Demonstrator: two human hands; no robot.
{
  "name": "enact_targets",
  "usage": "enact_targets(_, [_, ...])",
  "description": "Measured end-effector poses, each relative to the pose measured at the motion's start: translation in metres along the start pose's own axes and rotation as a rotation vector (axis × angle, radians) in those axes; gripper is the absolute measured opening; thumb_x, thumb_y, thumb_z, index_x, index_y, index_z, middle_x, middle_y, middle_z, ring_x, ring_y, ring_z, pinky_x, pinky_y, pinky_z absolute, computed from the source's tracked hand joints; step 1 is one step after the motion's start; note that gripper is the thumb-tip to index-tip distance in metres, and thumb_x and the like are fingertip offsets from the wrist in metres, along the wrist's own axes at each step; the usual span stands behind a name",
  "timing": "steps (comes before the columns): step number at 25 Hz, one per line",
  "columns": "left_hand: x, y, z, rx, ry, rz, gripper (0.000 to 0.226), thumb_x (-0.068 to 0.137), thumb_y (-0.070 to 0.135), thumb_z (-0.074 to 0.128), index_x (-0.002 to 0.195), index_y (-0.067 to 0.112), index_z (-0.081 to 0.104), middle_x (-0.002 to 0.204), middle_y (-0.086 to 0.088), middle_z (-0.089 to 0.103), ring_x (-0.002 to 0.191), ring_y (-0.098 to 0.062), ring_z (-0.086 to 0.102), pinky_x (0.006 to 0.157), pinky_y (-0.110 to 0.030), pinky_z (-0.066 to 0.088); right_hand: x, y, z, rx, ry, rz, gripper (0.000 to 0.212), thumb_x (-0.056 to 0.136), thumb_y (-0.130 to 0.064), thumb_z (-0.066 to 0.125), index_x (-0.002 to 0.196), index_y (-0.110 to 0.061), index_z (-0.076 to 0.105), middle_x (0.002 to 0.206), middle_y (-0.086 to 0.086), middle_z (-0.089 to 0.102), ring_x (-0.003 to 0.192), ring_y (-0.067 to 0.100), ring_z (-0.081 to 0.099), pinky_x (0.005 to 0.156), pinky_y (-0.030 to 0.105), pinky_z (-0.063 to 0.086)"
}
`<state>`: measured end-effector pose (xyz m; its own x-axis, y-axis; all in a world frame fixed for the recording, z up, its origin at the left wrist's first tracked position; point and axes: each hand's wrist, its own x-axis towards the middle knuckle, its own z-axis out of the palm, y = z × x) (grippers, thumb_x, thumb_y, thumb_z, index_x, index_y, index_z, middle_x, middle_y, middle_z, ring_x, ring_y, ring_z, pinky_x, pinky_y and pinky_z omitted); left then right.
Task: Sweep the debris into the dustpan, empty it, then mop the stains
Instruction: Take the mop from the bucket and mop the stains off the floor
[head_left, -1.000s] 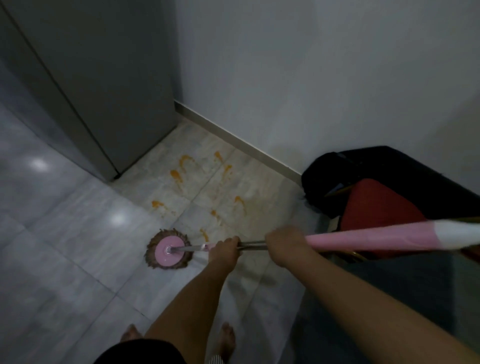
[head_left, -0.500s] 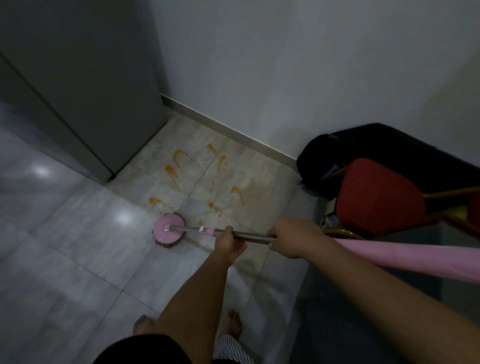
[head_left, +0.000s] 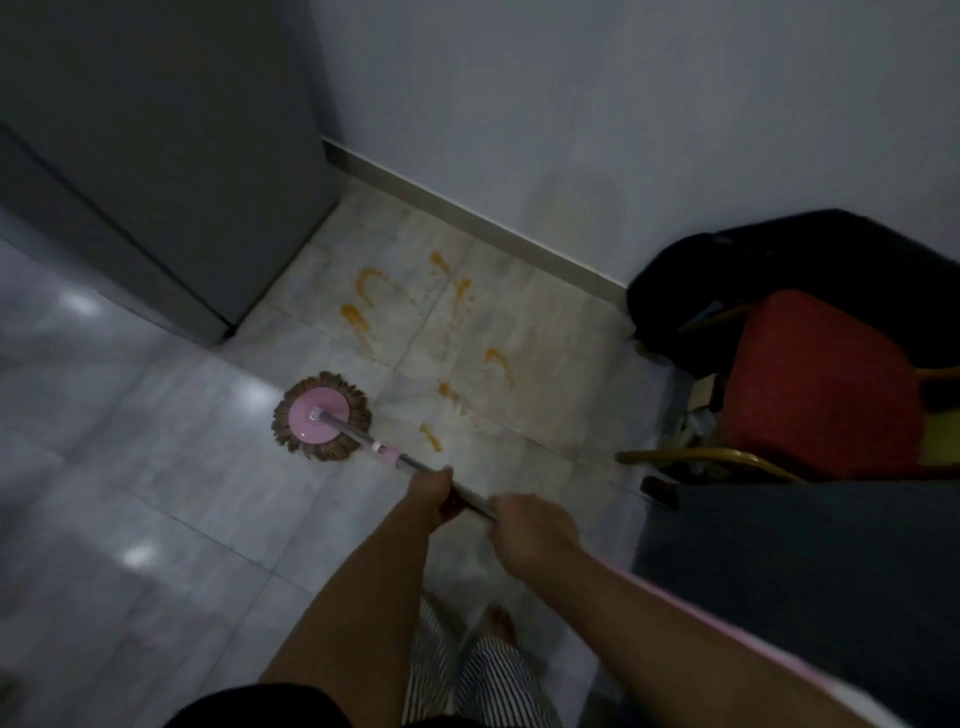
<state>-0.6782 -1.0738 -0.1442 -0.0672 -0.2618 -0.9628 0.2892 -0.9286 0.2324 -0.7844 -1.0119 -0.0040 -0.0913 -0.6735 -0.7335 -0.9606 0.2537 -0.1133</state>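
Mopping step. Left hand (head_left: 430, 492) and right hand (head_left: 535, 535) both gripped the mop handle (head_left: 471, 499), left lower. The mop head (head_left: 322, 415) lay flat on the tile (head_left: 156, 467) just beside the orange stains (head_left: 355, 317), about 7 in all. The stroke seemed best made pressing the head flat through each streak, passes overlapping. A red chair (head_left: 815, 384) and black bag (head_left: 727, 270) crowded the right; a grey cabinet (head_left: 182, 156) closed the left.

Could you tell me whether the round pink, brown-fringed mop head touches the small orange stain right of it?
Apart: the head view shows bare pale tile between the pink mop head and that orange stain.
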Motion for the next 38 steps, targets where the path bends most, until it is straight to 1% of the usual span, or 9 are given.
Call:
enact_targets(4, [0.041,0.076,-0.072,0.224,0.149,0.045,0.03,0.1,0.016,0.047,0.125,0.0,0.045,0.111,-0.02,0.054,0.099,-0.032,0.055,0.091,-0.045,0.05,0.062,-0.074,0.003,0.441,-0.31,-0.094,0.041,0.094,-0.03,0.052,0.133,-0.017,0.054,0.119,0.011,0.063,0.102,0.028,0.063,0.085,0.034,0.054])
enact_targets(8, [0.054,0.134,-0.112,0.413,0.236,0.164,0.03,0.099,0.026,0.049,0.118,0.002,0.05,0.109,-0.02,0.057,0.094,-0.031,0.058,0.077,-0.037,0.05,0.084,-0.121,0.002,1.001,-0.487,0.028,0.058,0.096,-0.027,0.051,0.15,-0.027,0.03,0.088,0.011,0.057,0.052,0.015,0.054,0.04,0.021,0.048])
enact_targets(12, [0.04,0.118,-0.112,0.67,0.268,0.195,0.046,0.098,0.036,0.047,0.124,-0.002,0.049,0.115,-0.025,0.059,0.094,-0.037,0.063,0.067,-0.04,0.057,0.067,-0.129,0.012,0.871,-0.365,0.038,0.053,0.1,-0.027,0.043,0.151,-0.028,0.03,0.107,0.01,0.061,0.07,0.023,0.065,0.055,0.032,0.056])
enact_targets(16, [0.011,0.07,-0.093,0.854,0.269,0.234,0.051,0.099,0.04,0.044,0.126,-0.003,0.05,0.116,-0.026,0.061,0.077,-0.029,0.06,0.042,-0.028,0.048,0.03,-0.09,0.028,0.808,-0.306,0.024,0.049,0.099,-0.027,0.043,0.147,-0.024,0.036,0.079,-0.005,0.051,0.048,0.006,0.053,0.042,0.02,0.046])
enact_targets(20, [-0.02,-0.015,-0.061,0.957,0.184,0.238,0.049,0.101,0.035,0.042,0.129,-0.004,0.049,0.124,-0.024,0.059,0.099,-0.034,0.064,0.074,-0.036,0.056,-0.039,-0.024,0.059,0.716,-0.239,0.031,0.041,0.095,-0.03,0.046,0.132,-0.012,0.053,0.091,0.004,0.06,0.059,0.012,0.054,0.053,0.024,0.047])
enact_targets(25, [-0.07,-0.138,-0.016,0.965,0.054,0.124,0.039,0.101,0.029,0.042,0.122,-0.003,0.049,0.12,-0.024,0.061,0.101,-0.032,0.065,0.082,-0.036,0.056,-0.128,0.066,0.103,0.462,-0.242,0.003,0.035,0.097,-0.032,0.04,0.123,-0.015,0.056,0.122,0.011,0.061,0.104,0.025,0.061,0.071,0.025,0.04])
enact_targets(28, [-0.087,-0.181,0.001,0.97,-0.022,0.078,0.04,0.101,0.027,0.044,0.124,-0.005,0.048,0.111,-0.021,0.063,0.097,-0.031,0.066,0.076,-0.035,0.058,-0.159,0.097,0.126,0.326,-0.245,0.035,0.037,0.099,-0.031,0.037,0.129,-0.013,0.049,0.129,0.012,0.057,0.111,0.026,0.058,0.074,0.026,0.037])
enact_targets(31, [-0.097,-0.195,0.009,0.991,-0.047,0.074,0.04,0.1,0.032,0.045,0.121,-0.002,0.049,0.098,-0.015,0.06,0.083,-0.024,0.063,0.059,-0.026,0.053,-0.174,0.102,0.133,0.253,-0.247,0.057,0.04,0.1,-0.033,0.038,0.135,-0.013,0.042,0.13,0.012,0.055,0.111,0.026,0.058,0.073,0.026,0.037])
enact_targets(38, [-0.067,-0.122,0.006,0.897,0.056,0.147,0.042,0.099,0.035,0.044,0.122,0.001,0.05,0.094,-0.012,0.061,0.078,-0.021,0.063,0.058,-0.025,0.052,-0.116,0.06,0.077,0.325,-0.226,0.027,0.035,0.1,-0.027,0.041,0.131,-0.013,0.049,0.125,0.01,0.059,0.106,0.024,0.06,0.075,0.028,0.044])
